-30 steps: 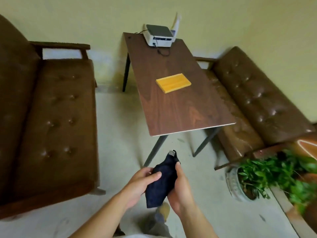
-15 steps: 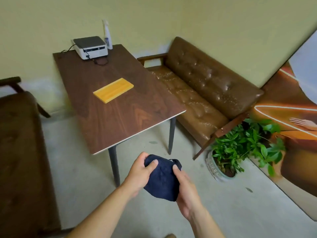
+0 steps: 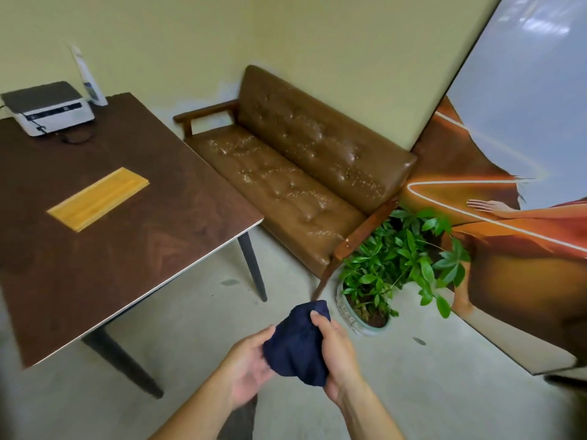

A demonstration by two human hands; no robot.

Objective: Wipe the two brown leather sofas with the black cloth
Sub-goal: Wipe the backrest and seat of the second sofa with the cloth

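Note:
A bunched black cloth (image 3: 295, 344) sits between my two hands low in the view, above the floor. My right hand (image 3: 338, 354) grips its right side with fingers curled over the top. My left hand (image 3: 249, 360) cups its left side with the thumb against the fabric. One brown leather sofa (image 3: 286, 182) with tufted buttons and wooden armrests stands against the yellow wall ahead; pale flecks and streaks cover its seat and backrest. The other sofa is out of view.
A dark wooden table (image 3: 136, 236) stands at left with a yellow board (image 3: 98, 198), a white printer (image 3: 47, 106) and a spray bottle (image 3: 89, 77). A potted green plant (image 3: 394, 265) stands by the sofa's near armrest. A large poster (image 3: 508, 217) leans at right.
The view has swung right: the left sofa has left the frame and the right sofa is now central. Both hands kept hold of the cloth, bunching it into a ball.

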